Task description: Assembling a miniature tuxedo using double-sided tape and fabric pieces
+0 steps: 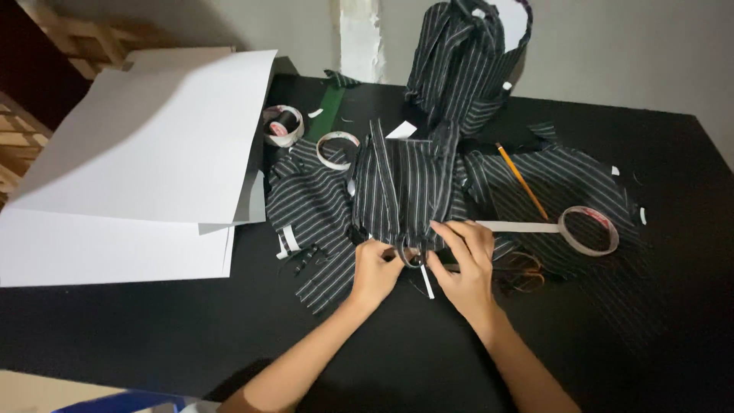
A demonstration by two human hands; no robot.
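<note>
A black table (115,336) stands against a pale wall. Near its middle lies a folded black striped fabric piece (401,191); the left hand (375,271) and right hand (466,268) pinch its lower edge, fingers closed on it. Three tape rolls, one pencil (521,180) and white paper sheets (145,153) at the left edge surround it.

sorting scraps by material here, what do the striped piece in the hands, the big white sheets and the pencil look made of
Striped piece: looks like thin woven cloth, matte black with white pinstripes; it folds and drapes softly. White sheets: likely stiff paper or thin card, smooth and matte; they lie in flat planes with crisp edges, one corner lifted. Pencil: probably painted wood, orange-yellow with a dark tip.
</note>
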